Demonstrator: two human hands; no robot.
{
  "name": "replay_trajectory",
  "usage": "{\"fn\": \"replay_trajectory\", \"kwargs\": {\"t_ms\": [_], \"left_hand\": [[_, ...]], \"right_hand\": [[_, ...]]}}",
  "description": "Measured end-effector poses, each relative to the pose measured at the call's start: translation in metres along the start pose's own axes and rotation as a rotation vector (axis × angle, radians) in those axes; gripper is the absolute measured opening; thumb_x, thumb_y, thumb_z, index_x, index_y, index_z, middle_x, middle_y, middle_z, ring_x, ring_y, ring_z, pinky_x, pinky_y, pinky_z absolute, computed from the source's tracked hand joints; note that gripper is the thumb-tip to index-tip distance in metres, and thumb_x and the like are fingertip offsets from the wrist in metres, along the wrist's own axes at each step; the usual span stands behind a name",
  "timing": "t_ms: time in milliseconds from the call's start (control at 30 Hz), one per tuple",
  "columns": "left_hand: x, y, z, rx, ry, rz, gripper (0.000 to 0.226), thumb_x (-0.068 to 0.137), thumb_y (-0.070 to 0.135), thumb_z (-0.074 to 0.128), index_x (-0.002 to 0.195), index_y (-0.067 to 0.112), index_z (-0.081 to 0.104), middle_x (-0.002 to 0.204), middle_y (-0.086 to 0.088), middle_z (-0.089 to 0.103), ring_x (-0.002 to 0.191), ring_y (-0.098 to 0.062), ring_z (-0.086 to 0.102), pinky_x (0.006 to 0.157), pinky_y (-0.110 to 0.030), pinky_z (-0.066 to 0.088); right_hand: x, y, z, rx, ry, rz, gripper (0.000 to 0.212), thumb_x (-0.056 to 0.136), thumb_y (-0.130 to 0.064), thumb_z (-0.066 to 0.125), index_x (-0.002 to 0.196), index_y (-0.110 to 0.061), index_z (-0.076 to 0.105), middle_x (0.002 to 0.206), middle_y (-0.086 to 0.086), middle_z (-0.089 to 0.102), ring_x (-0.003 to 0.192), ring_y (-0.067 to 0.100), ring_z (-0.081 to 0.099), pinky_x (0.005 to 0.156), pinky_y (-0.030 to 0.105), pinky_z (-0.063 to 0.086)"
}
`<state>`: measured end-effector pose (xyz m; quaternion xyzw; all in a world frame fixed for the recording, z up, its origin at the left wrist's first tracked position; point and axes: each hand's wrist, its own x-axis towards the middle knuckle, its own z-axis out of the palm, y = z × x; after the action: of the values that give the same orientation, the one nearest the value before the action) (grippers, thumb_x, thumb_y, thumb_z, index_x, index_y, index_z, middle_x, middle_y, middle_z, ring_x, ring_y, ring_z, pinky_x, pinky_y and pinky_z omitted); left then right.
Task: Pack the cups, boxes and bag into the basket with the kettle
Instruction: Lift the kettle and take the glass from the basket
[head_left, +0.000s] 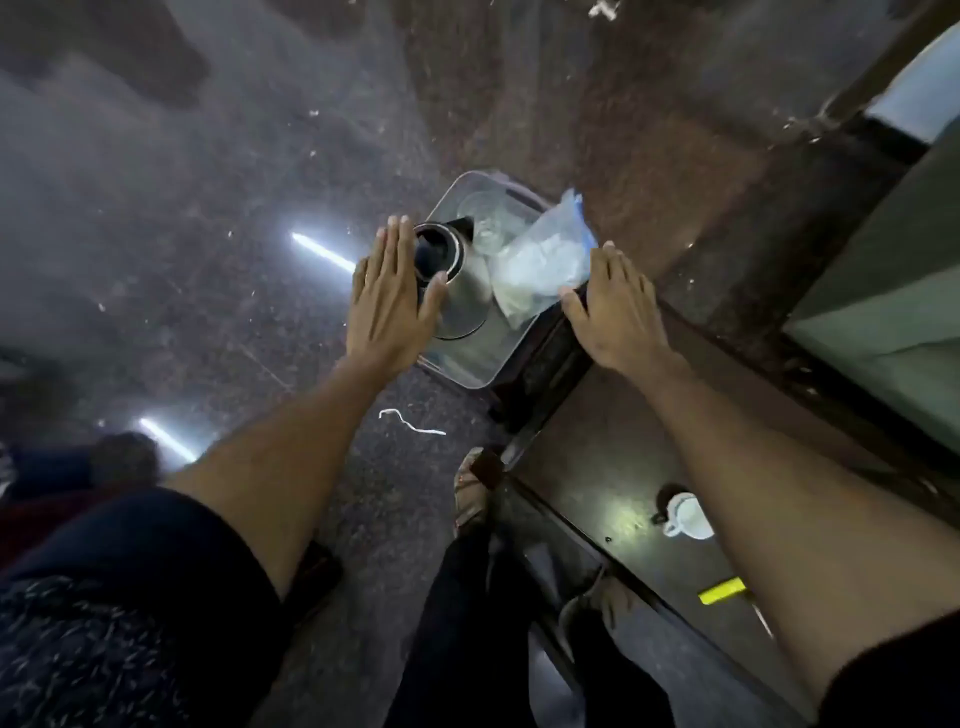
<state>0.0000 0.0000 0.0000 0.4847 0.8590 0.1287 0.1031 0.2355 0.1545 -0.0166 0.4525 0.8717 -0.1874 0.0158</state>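
A clear grey plastic basket (470, 376) stands at the far end of a dark table. Inside it are a steel kettle (462, 291) with a black open top, a clear glass cup (485, 223) behind the kettle, and a clear plastic bag (540, 260) with a blue strip leaning on the right side. My left hand (387, 296) lies flat against the basket's left side, fingers straight, thumb by the kettle. My right hand (615, 317) rests flat at the right rim, thumb touching the bag. Neither hand holds anything. No boxes can be seen.
A small white cup (685, 517) and a yellow object (722, 592) sit on the dark table (597, 457) near my right forearm. A white scrap (410, 421) lies on the speckled floor. A sandalled foot (470, 493) stands by the table's edge.
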Motion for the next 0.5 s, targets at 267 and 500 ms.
{"fn": "replay_trajectory", "kwargs": {"t_ms": [267, 500], "left_hand": [[0.012, -0.057, 0.050, -0.211, 0.041, -0.142, 0.091, 0.088, 0.025, 0.069, 0.165, 0.021, 0.021, 0.151, -0.011, 0.055, 0.132, -0.032, 0.058, 0.102, -0.046, 0.050], [0.015, -0.068, 0.080, -0.658, 0.244, -0.348, 0.075, 0.072, 0.002, 0.061, 0.139, 0.035, 0.068, 0.109, 0.018, 0.078, 0.100, 0.008, 0.072, 0.086, -0.018, 0.060]], "right_hand": [[0.083, -0.026, 0.054, 0.042, -0.033, -0.096, 0.078, 0.100, -0.044, 0.060, 0.157, 0.000, 0.029, 0.157, 0.023, 0.042, 0.143, 0.041, 0.044, 0.116, 0.051, 0.035], [0.167, -0.040, 0.082, 0.236, -0.021, -0.122, 0.083, 0.089, -0.029, 0.077, 0.157, -0.008, 0.034, 0.156, 0.013, 0.045, 0.146, 0.031, 0.042, 0.120, 0.038, 0.035]]}}
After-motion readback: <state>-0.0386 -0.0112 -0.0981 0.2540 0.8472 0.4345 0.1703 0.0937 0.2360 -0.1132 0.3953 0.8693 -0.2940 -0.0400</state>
